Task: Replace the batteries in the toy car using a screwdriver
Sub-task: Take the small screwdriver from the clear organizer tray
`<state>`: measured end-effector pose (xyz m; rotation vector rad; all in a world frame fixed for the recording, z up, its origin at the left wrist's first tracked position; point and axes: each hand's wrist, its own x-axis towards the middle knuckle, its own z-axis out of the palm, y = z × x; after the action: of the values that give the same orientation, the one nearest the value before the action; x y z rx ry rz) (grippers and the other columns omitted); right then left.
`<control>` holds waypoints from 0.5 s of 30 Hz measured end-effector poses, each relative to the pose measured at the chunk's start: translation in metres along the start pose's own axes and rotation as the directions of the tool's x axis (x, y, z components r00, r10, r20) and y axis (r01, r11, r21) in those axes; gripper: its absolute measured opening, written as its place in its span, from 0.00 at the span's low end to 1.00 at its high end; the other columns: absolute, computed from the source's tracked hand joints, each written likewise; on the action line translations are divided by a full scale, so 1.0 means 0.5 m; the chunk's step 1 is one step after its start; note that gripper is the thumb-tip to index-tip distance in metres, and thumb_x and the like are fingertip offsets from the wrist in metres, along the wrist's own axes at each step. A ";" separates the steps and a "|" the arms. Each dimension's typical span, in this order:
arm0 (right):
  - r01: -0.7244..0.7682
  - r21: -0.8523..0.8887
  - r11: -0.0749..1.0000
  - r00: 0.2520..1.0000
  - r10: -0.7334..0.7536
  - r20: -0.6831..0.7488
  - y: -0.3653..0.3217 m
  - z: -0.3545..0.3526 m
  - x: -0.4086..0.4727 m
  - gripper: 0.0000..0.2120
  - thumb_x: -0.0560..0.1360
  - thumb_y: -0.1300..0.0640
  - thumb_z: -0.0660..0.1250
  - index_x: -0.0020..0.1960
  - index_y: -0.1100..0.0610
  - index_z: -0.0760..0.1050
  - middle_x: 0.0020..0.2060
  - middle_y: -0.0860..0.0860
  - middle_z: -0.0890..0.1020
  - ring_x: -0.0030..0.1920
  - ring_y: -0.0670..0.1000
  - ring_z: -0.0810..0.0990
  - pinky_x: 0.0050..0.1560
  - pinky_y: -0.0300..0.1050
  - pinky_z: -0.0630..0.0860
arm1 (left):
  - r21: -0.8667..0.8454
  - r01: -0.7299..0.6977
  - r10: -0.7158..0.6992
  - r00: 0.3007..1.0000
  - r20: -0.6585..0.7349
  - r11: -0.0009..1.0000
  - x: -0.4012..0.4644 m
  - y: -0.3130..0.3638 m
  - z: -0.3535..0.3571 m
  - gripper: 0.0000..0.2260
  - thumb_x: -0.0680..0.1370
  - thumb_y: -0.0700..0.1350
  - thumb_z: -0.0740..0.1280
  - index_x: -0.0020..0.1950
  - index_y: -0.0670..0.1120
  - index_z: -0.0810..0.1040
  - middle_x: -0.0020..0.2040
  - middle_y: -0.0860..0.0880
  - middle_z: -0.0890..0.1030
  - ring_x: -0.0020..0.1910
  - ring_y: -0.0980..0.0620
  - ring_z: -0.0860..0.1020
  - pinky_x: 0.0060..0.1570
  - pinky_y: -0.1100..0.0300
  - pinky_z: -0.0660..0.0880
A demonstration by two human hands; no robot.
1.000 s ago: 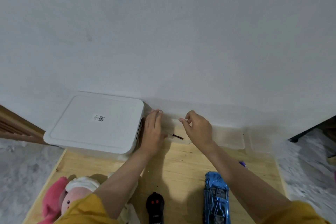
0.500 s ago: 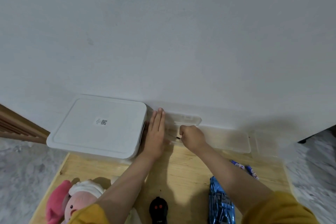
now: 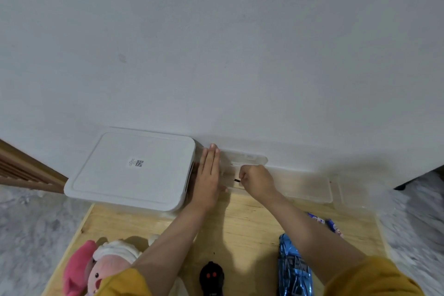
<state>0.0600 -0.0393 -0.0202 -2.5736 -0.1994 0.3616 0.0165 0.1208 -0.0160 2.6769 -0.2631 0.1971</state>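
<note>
- Toy car [image 3: 294, 269]: blue, at the near edge of the wooden surface [image 3: 242, 221], under my right forearm, well apart from both hands.
- Right hand [image 3: 258, 181]: fist closed round the screwdriver [image 3: 236, 180]; only the dark tip shows.
- Left hand [image 3: 208, 176]: flat, fingers straight, resting on the clear box [image 3: 247, 161].
- Risk: the box may slide if my flat hand lifts; the tip could snag its rim.

Soft, even light is cast from above; faint shadows are thrown on the wooden tabletop [image 3: 252, 218] beneath the forearms. Edges are bowed by wide-angle distortion, and detail is slightly smeared.
</note>
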 end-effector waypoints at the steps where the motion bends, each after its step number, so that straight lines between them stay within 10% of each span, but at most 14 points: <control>1: 0.011 0.029 1.000 1.000 -0.010 -0.012 0.002 -0.004 -0.008 0.09 0.70 0.67 0.64 0.43 0.55 0.79 0.40 0.51 0.85 0.45 0.53 0.82 0.43 0.46 0.78 | 0.004 0.007 -0.007 1.000 0.006 1.000 0.000 -0.001 0.000 0.55 0.56 0.38 0.82 0.75 0.35 0.52 0.75 0.37 0.59 0.75 0.41 0.51 0.73 0.51 0.53; 10: 0.144 0.269 0.952 0.950 -0.057 -0.308 0.022 -0.043 -0.136 0.12 0.74 0.66 0.66 0.55 0.58 0.80 0.43 0.51 0.78 0.44 0.49 0.78 0.48 0.38 0.75 | 0.036 0.049 -0.052 0.996 0.070 0.998 -0.019 0.020 -0.016 0.43 0.72 0.32 0.65 0.76 0.40 0.37 0.76 0.45 0.35 0.75 0.45 0.33 0.76 0.51 0.51; 15: 0.062 0.448 0.892 0.880 0.163 -0.446 0.037 -0.045 -0.240 0.09 0.75 0.65 0.66 0.52 0.57 0.80 0.43 0.49 0.76 0.42 0.42 0.77 0.43 0.35 0.75 | 0.086 0.088 -0.103 0.975 0.197 0.992 -0.054 0.048 -0.031 0.44 0.77 0.49 0.66 0.75 0.45 0.32 0.73 0.49 0.27 0.73 0.49 0.29 0.73 0.52 0.41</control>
<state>-0.0465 -0.0914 0.0145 -2.1199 0.1250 -0.1995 -0.0166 0.1107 0.0029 2.7807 -0.1913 -0.0968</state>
